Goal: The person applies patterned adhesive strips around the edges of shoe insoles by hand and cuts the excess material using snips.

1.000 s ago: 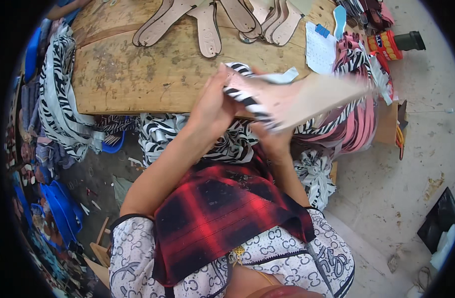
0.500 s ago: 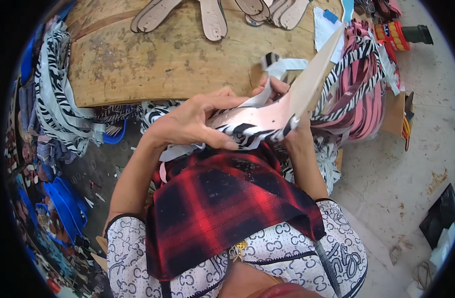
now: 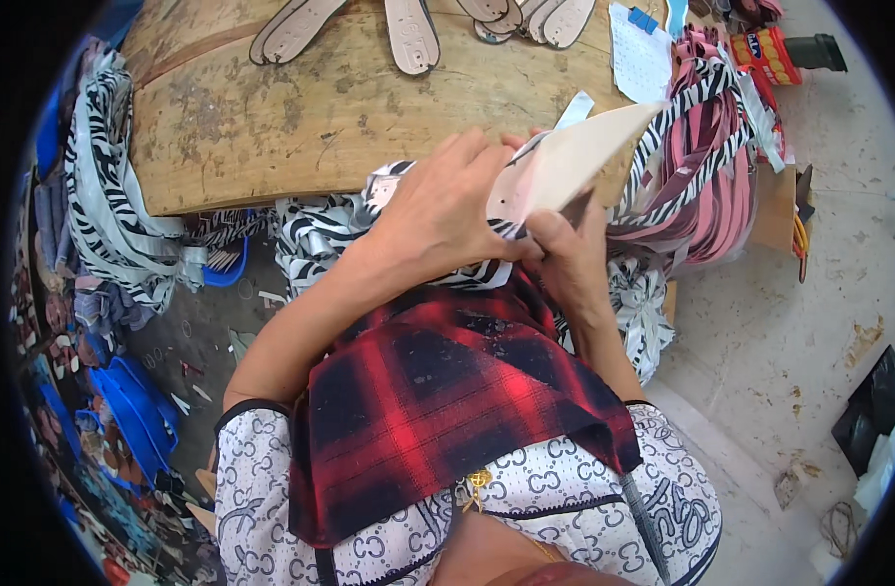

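Note:
Between my hands is a pale pink insole (image 3: 526, 186) with a cream flap (image 3: 599, 146) rising toward the right. A zebra-print strip (image 3: 507, 230) runs along its near edge. My left hand (image 3: 443, 200) lies across the insole's middle, its fingers closed on the edge. My right hand (image 3: 573, 256) pinches the near edge with the thumb; its other fingers are mostly hidden beneath. Past the flap, a loose white strip end (image 3: 575, 109) sticks out over the wooden table.
The worn wooden table (image 3: 272, 117) carries several insoles (image 3: 411, 39) at its far side and a written sheet (image 3: 641, 59). Zebra-and-pink strip bundles (image 3: 702, 186) hang on the right, zebra strips (image 3: 101, 186) on the left. A blue basket (image 3: 135, 410) stands on the floor.
My left hand has moved right and up across the insole, close to my right hand. The cream flap has tipped lower, and the loose strip has shifted behind it.

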Action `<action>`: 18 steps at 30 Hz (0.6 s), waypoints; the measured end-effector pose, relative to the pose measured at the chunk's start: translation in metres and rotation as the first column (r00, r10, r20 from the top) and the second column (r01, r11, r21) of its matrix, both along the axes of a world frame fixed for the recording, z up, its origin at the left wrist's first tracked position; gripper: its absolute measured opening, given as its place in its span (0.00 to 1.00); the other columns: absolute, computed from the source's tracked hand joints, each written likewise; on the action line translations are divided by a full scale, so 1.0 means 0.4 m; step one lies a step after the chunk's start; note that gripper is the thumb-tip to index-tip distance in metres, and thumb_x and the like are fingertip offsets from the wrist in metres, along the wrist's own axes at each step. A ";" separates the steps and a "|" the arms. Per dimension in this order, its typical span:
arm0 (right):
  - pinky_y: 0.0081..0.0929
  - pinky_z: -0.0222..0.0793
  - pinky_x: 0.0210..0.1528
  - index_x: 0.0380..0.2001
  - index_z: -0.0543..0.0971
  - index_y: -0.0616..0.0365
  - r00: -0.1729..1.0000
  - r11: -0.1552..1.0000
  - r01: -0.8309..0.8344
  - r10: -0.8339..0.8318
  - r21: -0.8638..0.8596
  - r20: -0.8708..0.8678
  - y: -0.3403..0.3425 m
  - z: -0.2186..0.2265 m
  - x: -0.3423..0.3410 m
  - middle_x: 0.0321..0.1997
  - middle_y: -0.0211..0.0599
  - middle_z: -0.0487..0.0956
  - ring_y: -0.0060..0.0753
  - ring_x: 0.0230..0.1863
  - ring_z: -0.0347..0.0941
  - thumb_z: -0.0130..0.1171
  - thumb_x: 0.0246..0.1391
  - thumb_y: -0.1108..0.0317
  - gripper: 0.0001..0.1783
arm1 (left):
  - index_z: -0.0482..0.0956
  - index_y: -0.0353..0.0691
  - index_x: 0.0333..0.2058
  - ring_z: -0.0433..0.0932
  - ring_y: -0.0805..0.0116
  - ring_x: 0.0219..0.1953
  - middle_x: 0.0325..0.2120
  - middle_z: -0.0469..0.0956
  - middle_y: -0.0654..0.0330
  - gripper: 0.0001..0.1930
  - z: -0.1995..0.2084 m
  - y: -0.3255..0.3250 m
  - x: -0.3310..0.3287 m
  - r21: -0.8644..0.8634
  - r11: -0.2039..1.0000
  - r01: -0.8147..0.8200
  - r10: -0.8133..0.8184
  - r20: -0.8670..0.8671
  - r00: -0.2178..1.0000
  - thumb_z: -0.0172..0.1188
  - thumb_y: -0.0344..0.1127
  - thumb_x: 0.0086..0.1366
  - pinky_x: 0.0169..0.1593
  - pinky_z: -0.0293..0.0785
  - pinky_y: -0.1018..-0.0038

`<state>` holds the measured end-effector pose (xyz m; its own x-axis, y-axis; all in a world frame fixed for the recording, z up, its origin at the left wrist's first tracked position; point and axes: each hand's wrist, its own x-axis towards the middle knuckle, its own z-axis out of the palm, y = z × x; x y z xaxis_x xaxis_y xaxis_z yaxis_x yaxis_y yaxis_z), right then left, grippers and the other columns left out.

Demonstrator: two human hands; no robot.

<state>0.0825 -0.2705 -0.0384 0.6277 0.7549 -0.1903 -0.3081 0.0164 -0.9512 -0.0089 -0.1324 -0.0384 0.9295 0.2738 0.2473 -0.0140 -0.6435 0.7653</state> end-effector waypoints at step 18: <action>0.12 0.51 0.09 0.29 0.76 0.60 0.932 0.940 0.341 -0.338 -0.004 -0.131 -0.010 -0.074 0.173 0.18 0.29 0.76 0.17 0.13 0.69 0.64 0.49 0.71 0.06 | 0.73 0.26 0.38 0.79 0.52 0.36 0.31 0.77 0.44 0.44 0.055 -0.007 0.074 -0.488 0.856 0.171 -0.338 -0.278 0.899 0.76 0.58 0.30 0.40 0.71 0.64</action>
